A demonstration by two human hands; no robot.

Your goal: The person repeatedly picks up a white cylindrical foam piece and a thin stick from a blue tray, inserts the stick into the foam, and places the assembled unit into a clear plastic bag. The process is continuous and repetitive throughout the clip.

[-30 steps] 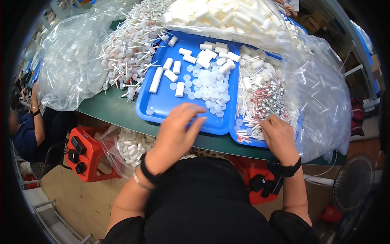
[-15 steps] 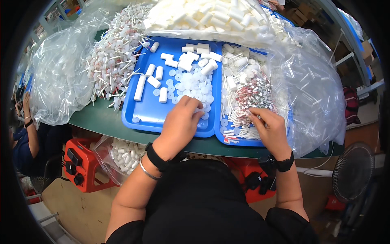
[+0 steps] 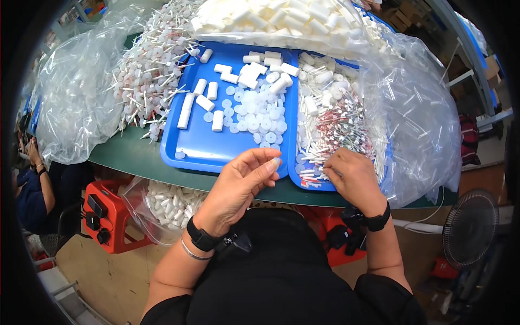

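Note:
My left hand [image 3: 244,181] is raised over the front edge of the left blue tray [image 3: 203,154], pinching a small translucent disc [image 3: 276,162] between thumb and forefinger. Behind it on that tray lie a heap of similar round discs [image 3: 264,111] and several white foam-like cylinders [image 3: 216,121]. Over the right blue tray [image 3: 319,184], my right hand [image 3: 352,174] has its fingers drawn together; whatever is between them is hidden. Around that hand are thin white sticks [image 3: 311,130] and a pile of small red-and-white pieces with pin-like ends [image 3: 346,125].
A large bag of white cylinders [image 3: 292,24] lies behind the trays. To the left is a heap of stick-and-disc pieces [image 3: 146,81] beside clear plastic bagging [image 3: 76,103]. Another plastic bag [image 3: 420,119] borders the right tray. A red stool [image 3: 116,216] stands below; another person's arm [image 3: 43,179] shows far left.
My left hand has come off the disc heap toward me, now with a disc in its pinch. My right hand has shifted slightly left and turned, its fingers curling in.

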